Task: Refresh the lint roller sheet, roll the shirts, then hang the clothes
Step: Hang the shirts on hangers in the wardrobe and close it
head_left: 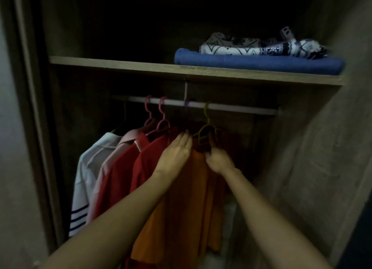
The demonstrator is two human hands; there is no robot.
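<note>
Both hands are up among the hanging clothes inside the wardrobe. My left hand (177, 149) lies flat with straight fingers against the shoulder of the orange shirt (181, 198), fingertips just below the yellow hanger (205, 127). My right hand (218, 160) sits just beside it at the shirt's collar; its fingers curl into the dark fabric there, and it looks as if they pinch the collar, though the shadow is too deep for me to be sure.

I see the yellow hanger hooked on the white rail (231, 107), with the orange shirt hanging from it. To its left on the same rail hang two red shirts (124, 168), a pink shirt (108, 164) and a white shirt (88, 168) with dark stripes at the hem, the nearer ones on pink hangers (161, 115). On the wooden shelf (120, 64) above the rail lies a folded blue cloth (251, 62), with a patterned white and dark cloth (261, 46) resting on top of it.
</note>
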